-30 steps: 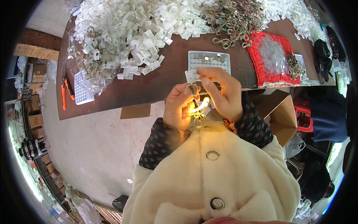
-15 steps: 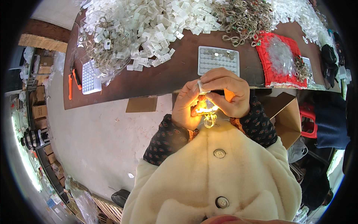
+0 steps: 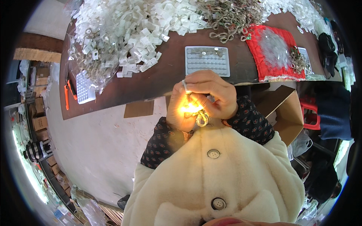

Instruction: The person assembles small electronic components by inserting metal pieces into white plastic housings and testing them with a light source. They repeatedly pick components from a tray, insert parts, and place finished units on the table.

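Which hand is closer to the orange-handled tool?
Left. The left hand is to the right of the orange-handled tool, not touching it; the right hand is farther right.

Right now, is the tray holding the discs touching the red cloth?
Apart: the head view shows brown tabletop between the tray and the red cloth.

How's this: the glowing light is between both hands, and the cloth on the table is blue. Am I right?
Almost! The head view shows the cloth on the table is red, not blue. The glowing light is between left hand and right hand.
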{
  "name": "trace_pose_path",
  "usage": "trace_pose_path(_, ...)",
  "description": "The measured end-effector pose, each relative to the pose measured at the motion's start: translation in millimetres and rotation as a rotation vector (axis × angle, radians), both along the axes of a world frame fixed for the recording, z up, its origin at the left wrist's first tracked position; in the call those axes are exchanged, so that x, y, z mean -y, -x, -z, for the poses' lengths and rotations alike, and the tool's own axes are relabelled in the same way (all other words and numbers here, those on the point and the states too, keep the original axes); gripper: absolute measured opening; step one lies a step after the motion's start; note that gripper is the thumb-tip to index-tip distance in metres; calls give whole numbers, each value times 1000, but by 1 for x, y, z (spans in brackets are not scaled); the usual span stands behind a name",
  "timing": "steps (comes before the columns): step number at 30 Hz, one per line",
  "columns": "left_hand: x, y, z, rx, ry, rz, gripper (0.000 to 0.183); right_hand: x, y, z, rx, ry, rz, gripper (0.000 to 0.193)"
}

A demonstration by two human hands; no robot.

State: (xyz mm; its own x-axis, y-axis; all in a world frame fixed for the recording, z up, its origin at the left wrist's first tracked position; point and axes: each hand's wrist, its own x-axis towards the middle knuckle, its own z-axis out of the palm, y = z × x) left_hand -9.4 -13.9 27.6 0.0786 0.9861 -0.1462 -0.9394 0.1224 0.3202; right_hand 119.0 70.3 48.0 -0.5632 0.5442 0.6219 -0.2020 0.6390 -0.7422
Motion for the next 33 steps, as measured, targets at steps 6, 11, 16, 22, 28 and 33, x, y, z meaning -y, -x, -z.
trace_pose_path(6, -6, -15, 7, -108, 97, 160, 41, -1, -25, 9, -128, 184, 69, 27)
trace_pose_path(11, -17, -32, 7, -48, 89, 113, 35, -6, -43, 12, -105, -55, 197, 25)
trace_pose_path(16, -24, -42, 3, -200, 245, 88, 31, -12, -74, 18, -33, -21, 103, 33)
trace_pose_path(22, -33, -41, 7, -304, 135, 147, 31, -48, -159, 32, 389, 11, 1038, 17)
trace_pose_path(28, -34, -42, 4, -354, 126, 135, 26, -70, -186, 52, 600, -100, 1131, 13)
trace_pose_path(33, -30, -39, -1, -319, 132, 22, 23, -67, -172, 25, 681, 134, 1158, 8)
